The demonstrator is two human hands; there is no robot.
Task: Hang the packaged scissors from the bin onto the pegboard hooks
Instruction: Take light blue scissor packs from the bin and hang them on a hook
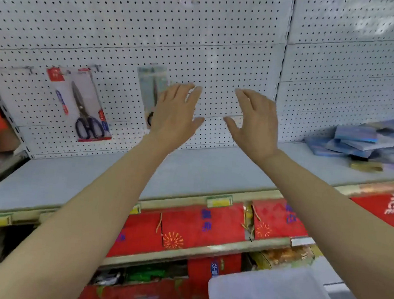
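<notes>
A white pegboard [222, 57] rises behind a grey shelf. One scissors pack [81, 105] with a red-edged card and dark handles hangs at the left. A second, greenish scissors pack [149, 86] hangs near the middle, its lower right part hidden by my left hand [174, 113]. Both hands are raised in front of the board, fingers spread, holding nothing. My right hand [254, 125] is a little apart from the left. A translucent white bin [262, 293] sits at the bottom right, its contents blurred.
Bare hooks [30, 69] stick out at the upper left of the board. The grey shelf [189, 172] lies below it, with a pile of blue packets [361, 143] at its right end. Red packaged goods [204, 227] fill the lower shelves.
</notes>
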